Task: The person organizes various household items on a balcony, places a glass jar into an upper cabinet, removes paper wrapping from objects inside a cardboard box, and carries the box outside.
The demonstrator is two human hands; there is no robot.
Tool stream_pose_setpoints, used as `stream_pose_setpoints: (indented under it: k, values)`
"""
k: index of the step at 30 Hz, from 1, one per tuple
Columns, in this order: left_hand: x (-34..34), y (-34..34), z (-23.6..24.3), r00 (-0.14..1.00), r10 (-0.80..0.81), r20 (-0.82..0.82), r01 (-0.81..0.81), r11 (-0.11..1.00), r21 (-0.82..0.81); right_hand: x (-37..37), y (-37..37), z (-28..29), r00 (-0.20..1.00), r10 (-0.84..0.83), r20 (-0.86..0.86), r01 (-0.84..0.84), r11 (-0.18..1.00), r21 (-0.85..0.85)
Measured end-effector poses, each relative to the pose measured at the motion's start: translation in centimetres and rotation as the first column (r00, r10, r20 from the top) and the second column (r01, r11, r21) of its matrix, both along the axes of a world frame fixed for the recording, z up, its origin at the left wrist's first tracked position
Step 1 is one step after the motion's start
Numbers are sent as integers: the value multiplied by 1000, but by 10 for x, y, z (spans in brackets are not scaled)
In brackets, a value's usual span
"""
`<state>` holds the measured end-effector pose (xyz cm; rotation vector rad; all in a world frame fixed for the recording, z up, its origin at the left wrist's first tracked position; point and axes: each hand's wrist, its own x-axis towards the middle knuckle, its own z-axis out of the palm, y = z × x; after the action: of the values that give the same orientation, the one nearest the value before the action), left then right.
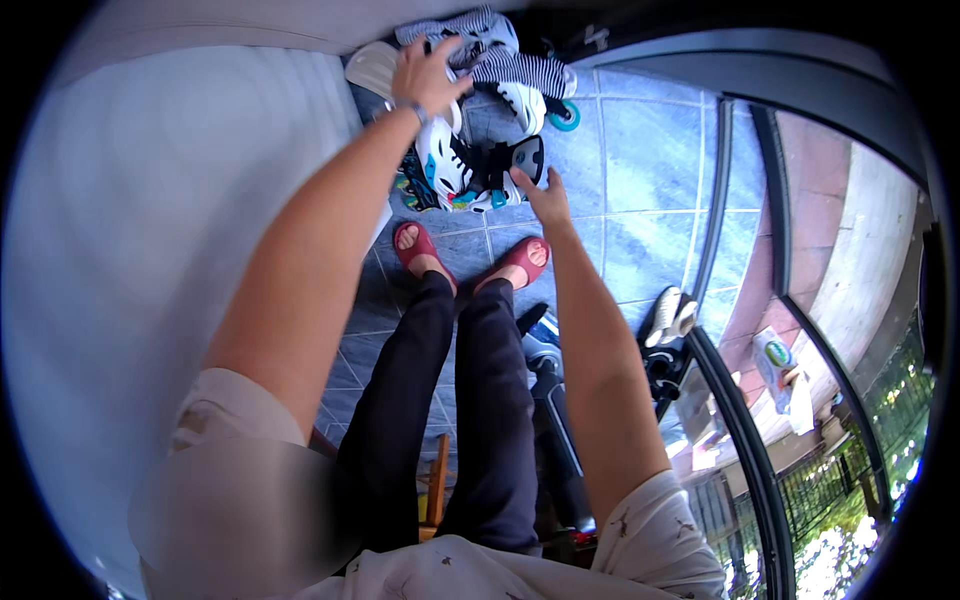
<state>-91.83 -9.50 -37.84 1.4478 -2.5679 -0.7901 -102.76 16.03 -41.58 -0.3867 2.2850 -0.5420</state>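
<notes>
The near inline skate (447, 166), white with black laces and teal trim, lies on the blue-grey tiled floor (644, 160), lower than both hands. Just to its right is a black-and-grey cuff (528, 156); the right hand (545, 198) is at this side of the skate, thumb and fingers parted beside the cuff. That grip looks released; whether a fingertip touches the cuff I cannot tell.

Beyond the skate, a little to its left, the left hand (428, 80) spreads its fingers, its grip released too. The skate is on the wrist side of that hand, outside its fingers; contact with the items behind the fingertips cannot be made out.

Farther out, beyond the skate and to its right, is a second inline skate (521, 108), white, with a teal wheel (565, 115) near it. Past that lies a black-and-white striped cloth (522, 72). Beyond the near skate on its left side is a beige shoe (372, 68). On the wearer's side of the skate stand feet in red slippers (422, 247). Well to its right, toward the wearer, is a pair of off-white shoes (668, 316).
</notes>
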Motion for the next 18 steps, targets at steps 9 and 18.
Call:
stream_pose_setpoints:
  k: [9, 18]
  values:
    - [-45, -39, -127, 922, -200, 332, 182, 980, 86, -13, -14, -45, 957, -56, 283, 32, 996, 87]
    - [-49, -76, -134, 994, -104, 24, 97, 977, 187, 28, 52, -35, 823, -286, 491, 326, 945, 4]
